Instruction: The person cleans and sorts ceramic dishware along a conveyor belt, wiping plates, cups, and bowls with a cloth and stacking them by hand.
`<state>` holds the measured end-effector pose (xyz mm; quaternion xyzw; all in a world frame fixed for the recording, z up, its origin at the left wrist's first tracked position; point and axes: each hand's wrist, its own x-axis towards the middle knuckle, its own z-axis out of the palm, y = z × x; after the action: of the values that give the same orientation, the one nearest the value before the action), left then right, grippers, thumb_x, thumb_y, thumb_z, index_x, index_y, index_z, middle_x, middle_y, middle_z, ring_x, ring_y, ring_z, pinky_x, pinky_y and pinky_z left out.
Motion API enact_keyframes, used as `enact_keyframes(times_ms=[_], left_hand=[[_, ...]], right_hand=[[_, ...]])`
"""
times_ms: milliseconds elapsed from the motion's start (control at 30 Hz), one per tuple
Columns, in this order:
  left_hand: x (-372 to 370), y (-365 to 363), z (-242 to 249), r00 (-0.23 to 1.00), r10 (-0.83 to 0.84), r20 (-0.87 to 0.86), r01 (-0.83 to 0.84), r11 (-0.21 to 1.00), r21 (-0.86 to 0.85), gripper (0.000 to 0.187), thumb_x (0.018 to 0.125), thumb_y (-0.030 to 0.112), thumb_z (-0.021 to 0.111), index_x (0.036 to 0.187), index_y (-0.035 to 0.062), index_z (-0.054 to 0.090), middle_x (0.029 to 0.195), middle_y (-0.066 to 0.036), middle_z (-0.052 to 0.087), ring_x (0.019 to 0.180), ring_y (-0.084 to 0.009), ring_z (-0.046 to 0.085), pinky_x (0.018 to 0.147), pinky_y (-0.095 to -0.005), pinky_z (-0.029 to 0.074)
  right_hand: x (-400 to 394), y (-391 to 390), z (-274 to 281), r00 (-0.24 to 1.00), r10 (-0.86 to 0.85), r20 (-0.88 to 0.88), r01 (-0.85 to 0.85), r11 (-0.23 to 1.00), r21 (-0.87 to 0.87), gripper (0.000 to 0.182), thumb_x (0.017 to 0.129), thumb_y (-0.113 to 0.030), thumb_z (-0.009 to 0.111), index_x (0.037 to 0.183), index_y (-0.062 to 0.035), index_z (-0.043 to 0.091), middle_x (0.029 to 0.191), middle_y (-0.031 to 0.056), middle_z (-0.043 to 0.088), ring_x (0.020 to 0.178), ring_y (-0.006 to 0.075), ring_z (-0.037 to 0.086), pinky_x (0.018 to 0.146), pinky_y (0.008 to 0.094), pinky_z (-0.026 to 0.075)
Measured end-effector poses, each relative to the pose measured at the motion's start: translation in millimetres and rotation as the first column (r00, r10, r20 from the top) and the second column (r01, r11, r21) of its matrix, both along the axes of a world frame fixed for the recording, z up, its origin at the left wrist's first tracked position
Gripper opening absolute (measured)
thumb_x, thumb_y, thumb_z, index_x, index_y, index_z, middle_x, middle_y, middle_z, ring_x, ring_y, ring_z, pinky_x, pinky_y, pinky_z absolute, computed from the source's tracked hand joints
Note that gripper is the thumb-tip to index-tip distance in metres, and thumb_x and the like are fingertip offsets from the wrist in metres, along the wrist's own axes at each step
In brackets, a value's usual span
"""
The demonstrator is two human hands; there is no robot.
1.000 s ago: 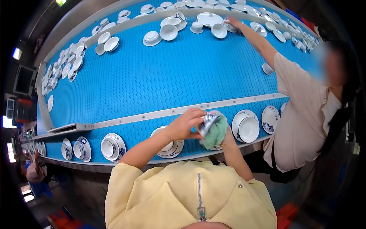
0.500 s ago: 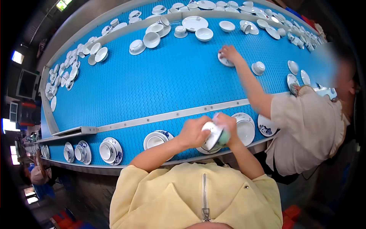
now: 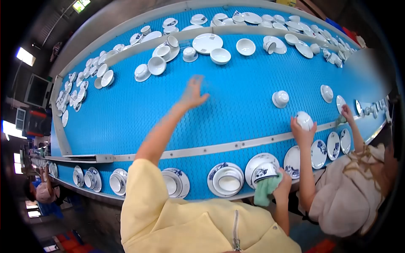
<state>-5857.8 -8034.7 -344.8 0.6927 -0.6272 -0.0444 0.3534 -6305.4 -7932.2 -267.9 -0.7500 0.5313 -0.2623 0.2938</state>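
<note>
Left hand (image 3: 194, 95), empty and spread, apparently reaches, needing extension toward white bowls (image 3: 220, 56) beyond; right hand (image 3: 283, 187) holds blue-patterned bowl (image 3: 264, 171), green cloth (image 3: 265, 192).

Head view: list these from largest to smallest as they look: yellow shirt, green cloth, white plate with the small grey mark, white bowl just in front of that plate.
1. Yellow shirt
2. Green cloth and white plate: too alike to rank; the cloth is bunched and nearer.
3. White bowl
</note>
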Motion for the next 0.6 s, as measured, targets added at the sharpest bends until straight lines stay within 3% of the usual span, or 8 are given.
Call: enact_keyframes(times_ms=[67,233,300,367,433,533,567,600], left_hand=[[49,-41,0,0.981,0.139,0.137,-0.148,0.987,0.061,0.085,0.062,0.03,0.072,0.132,0.0035,0.031,0.137,-0.025,0.025,0.126,-0.0425,0.025,0.102,-0.0468,0.03],[124,-138,3,0.882,0.27,0.385,-0.371,0.902,0.219,0.083,0.063,0.022,0.066,0.136,0.0155,0.028,0.143,-0.018,0.019,0.129,-0.0407,0.021,0.099,-0.0528,0.031],[145,-166,-11,0.881,0.322,0.346,-0.412,0.883,0.224,0.078,0.064,0.02,0.063,0.135,0.0173,0.031,0.143,-0.015,0.021,0.13,-0.0408,0.02,0.1,-0.049,0.031],[172,-176,-39,0.9,0.239,0.364,-0.351,0.893,0.282,0.074,0.064,0.02,0.063,0.134,0.0192,0.036,0.142,-0.014,0.023,0.128,-0.0411,0.022,0.099,-0.0455,0.033],[129,-145,-17,0.891,0.315,0.326,-0.413,0.861,0.296,0.065,0.065,0.02,0.063,0.127,0.0187,0.044,0.137,-0.016,0.032,0.121,-0.0404,0.034,0.095,-0.0424,0.038],[105,-90,-19,0.979,0.044,0.201,-0.117,0.923,0.367,0.054,0.064,0.02,0.068,0.115,0.0141,0.052,0.121,-0.014,0.048,0.101,-0.0353,0.053,0.087,-0.0418,0.044],[90,-62,-16,0.978,-0.105,0.18,0.051,0.958,0.283,0.051,0.064,0.02,0.07,0.112,0.0119,0.054,0.114,-0.013,0.052,0.095,-0.0328,0.057,0.085,-0.0416,0.045],[72,-39,-9,0.997,-0.05,-0.063,0.066,0.956,0.286,0.052,0.065,0.019,0.07,0.113,0.011,0.053,0.112,-0.013,0.054,0.094,-0.0301,0.057,0.082,-0.0402,0.047]], right_hand=[[-17,-3,-8,0.923,-0.161,-0.349,0.155,0.987,-0.046,0.017,0.076,-0.018,0.062,0.08,-0.0025,0.058,0.07,0.0196,0.056,0.072,0.0374,0.057,0.06,0.0404,0.045],[-34,-12,0,0.928,-0.141,-0.346,0.188,0.976,0.108,0.021,0.075,-0.019,0.063,0.087,-0.0029,0.057,0.074,0.0164,0.059,0.072,0.0336,0.06,0.062,0.0374,0.046],[-27,-14,16,0.988,-0.132,0.084,0.105,0.959,0.264,0.03,0.078,-0.019,0.061,0.101,-0.0022,0.054,0.094,0.0092,0.06,0.085,0.021,0.059,0.073,0.031,0.046],[-79,-30,-43,0.917,-0.29,0.272,0.134,0.87,0.475,0.037,0.081,-0.021,0.058,0.11,-0.0015,0.048,0.105,0.0088,0.053,0.095,0.0191,0.052,0.082,0.0297,0.041],[-158,-46,-113,0.749,-0.52,0.412,0.104,0.705,0.702,0.043,0.084,-0.023,0.054,0.119,-0.0009,0.042,0.117,0.0084,0.046,0.106,0.0171,0.046,0.091,0.0284,0.035],[-197,-92,-113,0.29,-0.771,0.567,-0.302,0.489,0.819,0.05,0.089,-0.027,0.047,0.13,-0.001,0.033,0.128,0.0097,0.039,0.117,0.0187,0.038,0.099,0.0297,0.029],[-180,-98,-96,0.309,-0.754,0.58,-0.338,0.483,0.808,0.051,0.088,-0.027,0.048,0.13,-0.0013,0.033,0.128,0.0098,0.039,0.117,0.0187,0.039,0.099,0.0297,0.03],[-160,-100,-85,0.434,-0.67,0.602,-0.315,0.513,0.798,0.052,0.088,-0.027,0.049,0.13,-0.0016,0.033,0.128,0.0099,0.04,0.116,0.0187,0.04,0.098,0.0298,0.031]])
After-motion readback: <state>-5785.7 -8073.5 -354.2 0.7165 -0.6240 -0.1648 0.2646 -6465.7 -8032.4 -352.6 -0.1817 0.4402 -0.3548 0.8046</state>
